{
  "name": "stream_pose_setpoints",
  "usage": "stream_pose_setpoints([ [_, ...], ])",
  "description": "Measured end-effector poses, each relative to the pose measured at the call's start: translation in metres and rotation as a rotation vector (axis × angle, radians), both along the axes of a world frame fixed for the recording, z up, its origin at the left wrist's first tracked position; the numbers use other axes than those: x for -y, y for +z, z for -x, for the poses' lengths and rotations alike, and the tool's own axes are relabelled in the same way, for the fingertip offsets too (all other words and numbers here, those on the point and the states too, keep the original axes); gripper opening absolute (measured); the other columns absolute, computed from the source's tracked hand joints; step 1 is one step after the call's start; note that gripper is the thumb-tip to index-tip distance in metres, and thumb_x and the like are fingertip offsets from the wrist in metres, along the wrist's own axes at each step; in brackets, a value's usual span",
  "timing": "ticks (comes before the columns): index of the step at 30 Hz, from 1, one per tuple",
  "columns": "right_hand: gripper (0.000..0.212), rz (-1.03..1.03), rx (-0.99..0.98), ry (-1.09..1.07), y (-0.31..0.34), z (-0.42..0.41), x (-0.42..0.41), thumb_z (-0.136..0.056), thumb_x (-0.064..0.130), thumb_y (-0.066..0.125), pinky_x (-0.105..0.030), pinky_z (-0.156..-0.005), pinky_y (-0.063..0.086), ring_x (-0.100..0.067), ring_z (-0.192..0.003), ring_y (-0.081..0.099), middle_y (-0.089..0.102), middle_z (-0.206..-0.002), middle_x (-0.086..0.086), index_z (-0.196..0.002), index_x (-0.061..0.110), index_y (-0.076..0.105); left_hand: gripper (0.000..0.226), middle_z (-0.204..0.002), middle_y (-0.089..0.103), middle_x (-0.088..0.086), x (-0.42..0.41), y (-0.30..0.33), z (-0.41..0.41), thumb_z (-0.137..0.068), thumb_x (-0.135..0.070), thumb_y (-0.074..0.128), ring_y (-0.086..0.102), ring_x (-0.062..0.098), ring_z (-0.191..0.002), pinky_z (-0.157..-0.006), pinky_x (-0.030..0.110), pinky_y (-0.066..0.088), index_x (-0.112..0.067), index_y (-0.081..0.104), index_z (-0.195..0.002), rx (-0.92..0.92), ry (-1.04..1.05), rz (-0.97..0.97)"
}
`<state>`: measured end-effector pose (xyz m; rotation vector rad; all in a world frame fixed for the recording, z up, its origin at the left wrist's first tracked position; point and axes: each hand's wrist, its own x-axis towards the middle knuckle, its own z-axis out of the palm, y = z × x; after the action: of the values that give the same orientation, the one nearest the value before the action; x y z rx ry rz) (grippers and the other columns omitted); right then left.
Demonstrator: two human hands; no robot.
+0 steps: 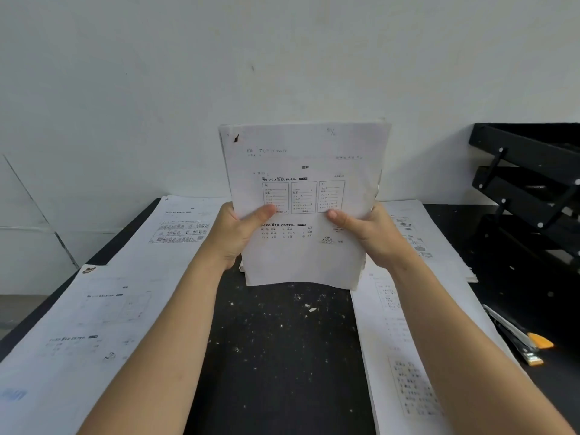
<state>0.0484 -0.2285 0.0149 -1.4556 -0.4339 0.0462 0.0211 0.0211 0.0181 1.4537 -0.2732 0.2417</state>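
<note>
The stack (301, 152) stands upright over the far middle of the table (282, 356), its lower edge perhaps touching the top. The left hand (235, 237) and right hand (370, 237) each grip a side edge, thumbs pressed on the front page. Loose sheets (94, 309) lie along the table's left and right sides. Trays (527, 171) stand at its far right corner.
</note>
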Motion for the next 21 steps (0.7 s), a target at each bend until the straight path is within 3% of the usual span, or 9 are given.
stream_pose_setpoints([
  [6,0.041,-0.003,-0.001,0.068,0.012,0.004,0.001,-0.09,0.017,0.074,-0.044,-0.099,0.059,-0.028,-0.118,0.071,0.074,-0.127,-0.009,-0.129,0.009,0.067,0.03,-0.11,0.078,-0.002,0.0,0.004,0.005,-0.078,-0.02,0.075,0.073,0.019,-0.108,-0.087,0.033,0.06,-0.019,0.073,-0.108,0.007,-0.012,0.004],
  [11,0.035,0.018,0.03,-0.018,0.012,0.01,-0.002,-0.093,0.011,0.074,-0.044,-0.091,0.062,-0.029,-0.111,0.074,0.077,-0.12,-0.008,-0.128,0.008,0.068,0.026,-0.105,0.078,-0.011,0.003,0.01,0.012,-0.082,-0.022,0.072,0.074,0.009,-0.102,-0.078,0.021,0.059,-0.022,0.072,-0.108,0.005,0.012,-0.019],
  [17,0.036,0.036,-0.008,0.036,0.006,0.02,0.0,-0.093,0.014,0.073,-0.053,-0.101,0.056,-0.03,-0.115,0.073,0.075,-0.125,-0.01,-0.129,0.007,0.07,0.037,-0.107,0.078,-0.007,-0.005,0.003,0.021,-0.073,-0.026,0.079,0.074,0.014,-0.103,-0.089,0.035,0.06,-0.02,0.072,-0.109,-0.032,0.05,-0.077],
  [21,0.036,0.021,-0.012,0.038,0.005,0.028,-0.004,-0.094,0.012,0.073,-0.047,-0.098,0.059,-0.027,-0.114,0.073,0.076,-0.124,-0.007,-0.129,0.01,0.069,0.036,-0.109,0.078,-0.007,0.001,0.003,0.025,-0.078,-0.022,0.079,0.074,0.015,-0.103,-0.086,0.034,0.06,-0.021,0.071,-0.112,-0.027,0.061,-0.05],
])
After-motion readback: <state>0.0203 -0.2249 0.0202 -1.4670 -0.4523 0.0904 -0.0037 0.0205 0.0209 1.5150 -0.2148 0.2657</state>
